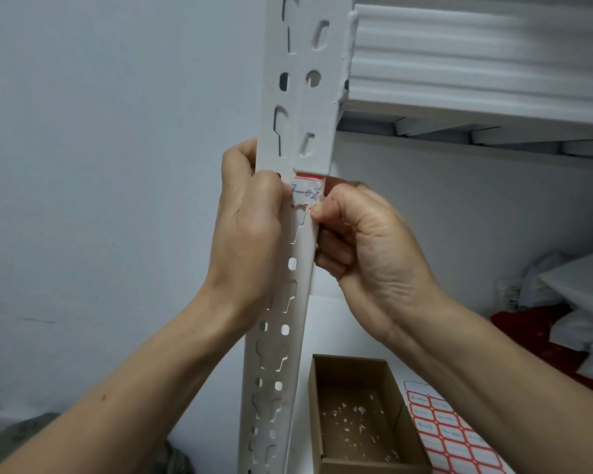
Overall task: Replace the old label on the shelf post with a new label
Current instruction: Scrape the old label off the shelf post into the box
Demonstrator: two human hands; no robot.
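The old label [307, 192] lies across the front face of the shelf post [310, 97], its long axis horizontal, square to the upright post. The left hand [250, 217] is curled round the post's left edge, thumb at the label's left end. The right hand [367, 244], fingers curled, pinches the label's lower right corner, so the peel probably runs leftward.

Blue handwriting "-02" on old label [307, 192] on post [314, 107]; rest illegible.
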